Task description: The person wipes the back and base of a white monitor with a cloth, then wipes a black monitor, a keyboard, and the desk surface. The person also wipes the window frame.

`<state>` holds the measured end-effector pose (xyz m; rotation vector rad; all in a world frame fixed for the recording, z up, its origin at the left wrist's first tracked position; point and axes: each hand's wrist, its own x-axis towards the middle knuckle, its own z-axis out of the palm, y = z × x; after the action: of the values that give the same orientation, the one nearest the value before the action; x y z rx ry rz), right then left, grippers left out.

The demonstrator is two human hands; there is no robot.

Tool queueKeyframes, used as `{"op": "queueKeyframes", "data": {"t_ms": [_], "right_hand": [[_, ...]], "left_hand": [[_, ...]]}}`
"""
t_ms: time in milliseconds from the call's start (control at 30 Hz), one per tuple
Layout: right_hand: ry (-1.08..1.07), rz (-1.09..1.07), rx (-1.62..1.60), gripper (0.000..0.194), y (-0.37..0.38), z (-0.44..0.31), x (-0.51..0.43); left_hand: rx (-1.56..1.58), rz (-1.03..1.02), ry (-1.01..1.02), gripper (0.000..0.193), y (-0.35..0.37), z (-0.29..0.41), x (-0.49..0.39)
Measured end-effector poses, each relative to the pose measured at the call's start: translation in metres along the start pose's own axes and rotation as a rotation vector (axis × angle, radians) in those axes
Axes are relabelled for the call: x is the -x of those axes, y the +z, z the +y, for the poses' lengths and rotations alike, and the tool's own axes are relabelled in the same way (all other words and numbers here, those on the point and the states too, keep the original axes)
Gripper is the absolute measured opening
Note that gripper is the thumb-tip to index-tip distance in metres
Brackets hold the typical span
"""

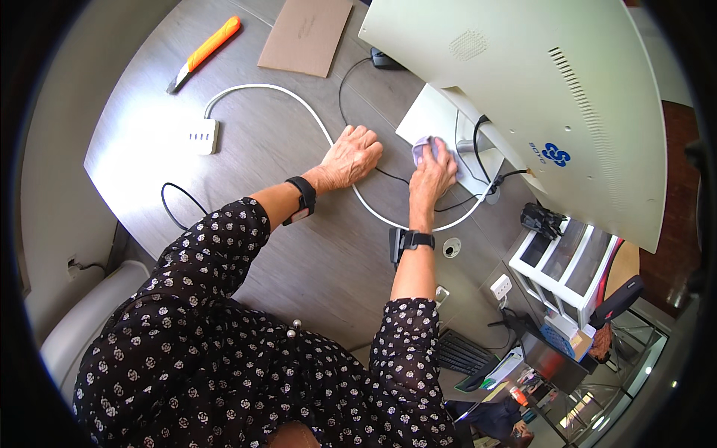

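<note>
My right hand [434, 173] presses a lilac cloth [424, 149] onto the white base [428, 115] of a monitor stand. Above that base rises the monitor [521, 95], its pale back towards me. My left hand [352, 155] rests on the grey wood-look desk [302, 252] with fingers curled. A white cable [305, 105] and a thin black cord [392, 176] run under this hand; whether it grips either is hidden. The white cable leads from a power strip [204, 137] at the left and loops below my right hand to the stand.
At the far left lies an orange-handled knife [210, 45]. Beside it is a brown cardboard piece [305, 36]; a black mouse [386, 59] sits by the monitor. A cable grommet [451, 247], a white drawer unit [566, 263] and a keyboard [464, 351] are at the right. A person [493, 420] appears lower right.
</note>
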<state>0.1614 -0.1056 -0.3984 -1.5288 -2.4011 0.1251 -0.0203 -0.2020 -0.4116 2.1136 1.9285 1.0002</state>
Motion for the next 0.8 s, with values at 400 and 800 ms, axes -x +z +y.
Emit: {"op": "queueKeyframes", "data": {"t_ms": [400, 800], "right_hand": [[0.326, -0.198, -1.094, 0.028, -0.155, -0.084, 0.150], [1.189, 0.048, -2.345, 0.037, -0.144, -0.045, 0.374]], "left_hand": [[0.046, -0.123, 0.028, 0.014, -0.008, 0.001, -0.005], [0.739, -0.587, -0.374, 0.047, -0.115, 0.159, 0.178]]}}
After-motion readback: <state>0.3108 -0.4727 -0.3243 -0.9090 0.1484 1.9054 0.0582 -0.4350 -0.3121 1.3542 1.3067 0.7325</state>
